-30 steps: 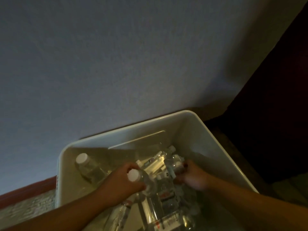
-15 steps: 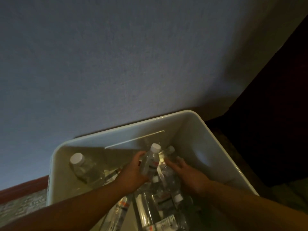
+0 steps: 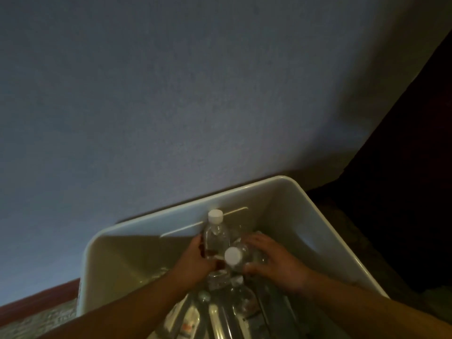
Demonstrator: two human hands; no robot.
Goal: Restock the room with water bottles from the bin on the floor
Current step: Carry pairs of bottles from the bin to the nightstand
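A white plastic bin [image 3: 171,218] stands on the floor against the wall, with several clear water bottles lying in it. My left hand [image 3: 193,261] grips a clear bottle with a white cap [image 3: 216,232], held upright above the pile. My right hand [image 3: 276,260] is wrapped around a second white-capped bottle [image 3: 236,256], its cap pointing toward me. The two held bottles touch. More bottles [image 3: 220,311] lie under my forearms.
A blue-grey wall [image 3: 171,94] rises behind the bin, with a dark red baseboard [image 3: 36,304] at lower left. Dark furniture or drapery [image 3: 403,192] fills the right side. Patterned carpet [image 3: 29,326] shows at the bottom left.
My left hand has lifted its bottle higher and more upright. My right hand went from resting flat on the pile to holding a second bottle. The bottle at the bin's left side is out of sight.
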